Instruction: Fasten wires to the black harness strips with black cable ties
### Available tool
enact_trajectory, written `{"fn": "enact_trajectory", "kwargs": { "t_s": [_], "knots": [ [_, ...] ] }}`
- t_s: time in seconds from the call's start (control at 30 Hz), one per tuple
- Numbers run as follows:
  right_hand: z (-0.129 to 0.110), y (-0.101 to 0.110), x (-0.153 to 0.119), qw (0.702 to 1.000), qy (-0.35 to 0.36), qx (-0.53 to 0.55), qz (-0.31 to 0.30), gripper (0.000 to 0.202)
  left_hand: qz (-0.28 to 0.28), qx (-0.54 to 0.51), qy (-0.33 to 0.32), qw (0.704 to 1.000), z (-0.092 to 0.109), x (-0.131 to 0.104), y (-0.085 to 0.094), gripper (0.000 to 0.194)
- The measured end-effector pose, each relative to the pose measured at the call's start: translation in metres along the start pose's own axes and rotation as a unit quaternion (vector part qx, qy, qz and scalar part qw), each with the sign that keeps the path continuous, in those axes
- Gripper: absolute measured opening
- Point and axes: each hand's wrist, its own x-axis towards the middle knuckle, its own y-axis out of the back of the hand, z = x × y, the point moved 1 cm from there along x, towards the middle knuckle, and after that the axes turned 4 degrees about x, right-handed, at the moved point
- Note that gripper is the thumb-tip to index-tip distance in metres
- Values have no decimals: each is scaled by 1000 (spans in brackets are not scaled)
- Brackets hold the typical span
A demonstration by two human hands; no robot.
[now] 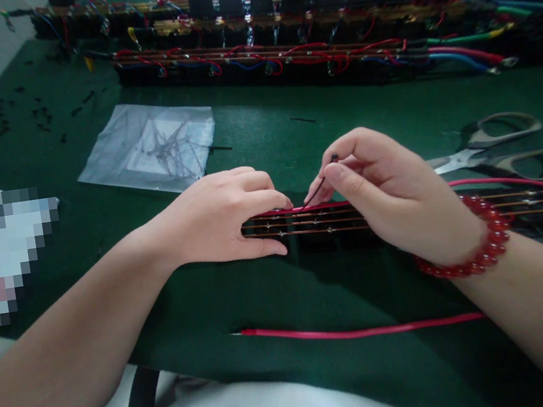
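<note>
A long black strip with copper rods [329, 222] lies across the green table, a pink-red wire [495, 180] running along its far edge. Over the strip's left part rests my left hand [223, 217], its fingers on the far side by the wire and its thumb on the near side, gripping it. My right hand [375, 189], with a red bead bracelet at the wrist, pinches a thin black cable tie [318, 191] between thumb and forefinger. The tie's lower end reaches the wire, just right of my left fingertips.
A plastic bag of black ties [152, 146] lies behind my left hand. Scissors [471, 155] are at the right. Another red wire [360, 332] lies in front. Wired black assemblies [256, 57] span the back. A blurred-out object [0, 255] is at left.
</note>
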Motion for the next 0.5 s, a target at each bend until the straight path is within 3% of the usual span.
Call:
{"fn": "enact_trajectory", "kwargs": {
  "t_s": [0.5],
  "knots": [
    [-1, 0, 0, 1000, -15, 14, 13, 18, 8, 7, -12, 1000, 0, -1, 0, 35]
  ]
}}
